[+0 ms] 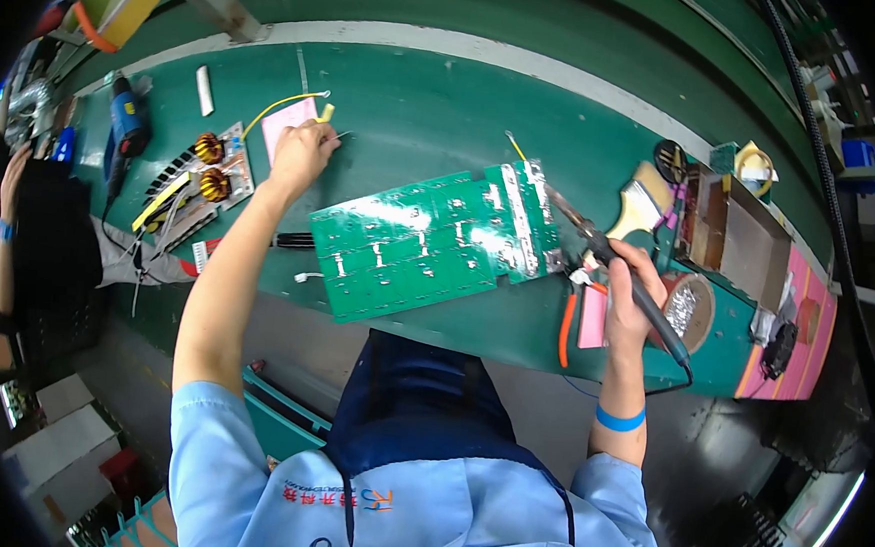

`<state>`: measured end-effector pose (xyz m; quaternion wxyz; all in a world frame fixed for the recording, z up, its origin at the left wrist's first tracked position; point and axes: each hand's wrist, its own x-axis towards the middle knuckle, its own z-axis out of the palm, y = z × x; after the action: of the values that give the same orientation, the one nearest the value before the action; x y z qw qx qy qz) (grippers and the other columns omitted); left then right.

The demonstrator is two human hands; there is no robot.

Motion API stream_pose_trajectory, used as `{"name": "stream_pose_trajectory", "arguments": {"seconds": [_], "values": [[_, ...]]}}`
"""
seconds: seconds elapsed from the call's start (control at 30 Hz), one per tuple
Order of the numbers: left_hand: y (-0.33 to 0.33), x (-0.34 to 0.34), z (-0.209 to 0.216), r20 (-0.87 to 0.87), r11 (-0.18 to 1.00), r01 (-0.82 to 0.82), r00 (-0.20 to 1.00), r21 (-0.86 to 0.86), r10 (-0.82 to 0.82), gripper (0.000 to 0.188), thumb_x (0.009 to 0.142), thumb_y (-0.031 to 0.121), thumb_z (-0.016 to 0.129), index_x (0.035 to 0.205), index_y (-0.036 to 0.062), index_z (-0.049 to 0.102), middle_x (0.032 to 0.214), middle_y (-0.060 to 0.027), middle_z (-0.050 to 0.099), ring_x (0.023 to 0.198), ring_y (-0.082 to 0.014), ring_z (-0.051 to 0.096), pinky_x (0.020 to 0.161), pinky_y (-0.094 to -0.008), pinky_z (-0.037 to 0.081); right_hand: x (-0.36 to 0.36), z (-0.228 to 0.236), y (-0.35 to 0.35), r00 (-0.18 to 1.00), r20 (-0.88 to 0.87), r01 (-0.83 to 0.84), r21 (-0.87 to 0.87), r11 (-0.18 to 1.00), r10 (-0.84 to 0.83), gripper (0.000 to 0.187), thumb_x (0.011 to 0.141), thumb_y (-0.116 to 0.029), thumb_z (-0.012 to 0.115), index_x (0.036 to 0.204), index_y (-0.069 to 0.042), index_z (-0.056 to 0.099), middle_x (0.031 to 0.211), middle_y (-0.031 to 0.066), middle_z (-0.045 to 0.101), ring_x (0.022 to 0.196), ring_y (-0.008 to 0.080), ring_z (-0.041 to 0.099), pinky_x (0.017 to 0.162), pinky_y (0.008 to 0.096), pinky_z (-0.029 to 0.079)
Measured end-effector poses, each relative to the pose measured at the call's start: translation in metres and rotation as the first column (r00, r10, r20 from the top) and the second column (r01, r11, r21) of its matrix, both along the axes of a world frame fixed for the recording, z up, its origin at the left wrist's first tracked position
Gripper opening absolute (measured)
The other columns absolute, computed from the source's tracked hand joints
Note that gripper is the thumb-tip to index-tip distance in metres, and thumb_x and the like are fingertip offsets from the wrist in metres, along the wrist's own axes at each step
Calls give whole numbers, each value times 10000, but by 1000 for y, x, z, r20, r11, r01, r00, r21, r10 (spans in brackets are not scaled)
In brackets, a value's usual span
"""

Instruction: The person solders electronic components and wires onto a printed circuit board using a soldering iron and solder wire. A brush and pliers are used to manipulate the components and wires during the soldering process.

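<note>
A green circuit board (399, 251), solder joints up, lies on the bench in front of me. My right hand (629, 290) grips a soldering iron (659, 323); its tip is close to the board's right end. Whether it touches cannot be made out. Beyond the board's left corner, my left hand (305, 153) has its fingers pinched together over a pink pad (282, 126). A thin, pale wire (343, 135) pokes out from the fingertips. Beside them are a small yellow piece (326, 113) and a yellow lead (272, 106) with a ring terminal.
On the right are a brush (642, 201), orange-handled pliers (566, 327), a solder spool (694, 311) and an open box (750, 243). To the left lie another board with copper coils (215, 184) and a blue power tool (126, 122). A co-worker's arm (6, 237) shows far left.
</note>
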<state>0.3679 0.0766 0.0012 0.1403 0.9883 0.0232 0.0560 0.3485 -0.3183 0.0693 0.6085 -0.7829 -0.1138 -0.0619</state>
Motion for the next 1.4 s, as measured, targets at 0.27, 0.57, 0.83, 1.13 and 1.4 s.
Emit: {"name": "stream_pose_trajectory", "arguments": {"seconds": [0.27,0.57,0.83,1.13,1.4], "values": [[-64,-13,55,-98,614,-105,994,-783,44,190,807,178,512,801,9,598,661,19,547,671,-50,481,607,-194,390,-1,-3,3,1000,-28,1,8,1000,-1,160,724,-5,536,877,23,573,664,41,501,574,66,435,503,177,326],[-157,-4,50,55,877,150,988,-456,-141,78,693,109,589,753,65,613,655,-88,504,617,-253,531,557,-345,429,6,-4,23,1000,-3,-4,-61,998,4,140,691,-9,561,827,8,587,598,54,503,512,97,434,469,215,340],[-170,5,46,0,833,29,999,-553,-35,139,657,94,628,639,37,502,642,-72,491,586,-230,511,533,-347,406,9,-7,26,999,-23,-28,-111,993,26,140,698,-36,570,831,5,584,604,69,512,519,118,469,475,227,362],[-174,6,38,25,866,43,999,-497,-35,146,652,96,627,640,42,492,626,-73,481,597,-243,509,540,-355,404,4,-10,31,996,64,-50,-205,978,64,159,664,-28,595,816,18,583,616,100,525,516,166,507,476,252,392],[-173,8,38,11,877,68,997,-475,-71,139,652,86,618,632,39,489,621,-71,486,595,-242,503,605,-353,392,2,-18,34,976,191,-68,-194,979,106,175,635,-9,609,804,26,582,622,121,539,511,193,517,458,265,401]]}}
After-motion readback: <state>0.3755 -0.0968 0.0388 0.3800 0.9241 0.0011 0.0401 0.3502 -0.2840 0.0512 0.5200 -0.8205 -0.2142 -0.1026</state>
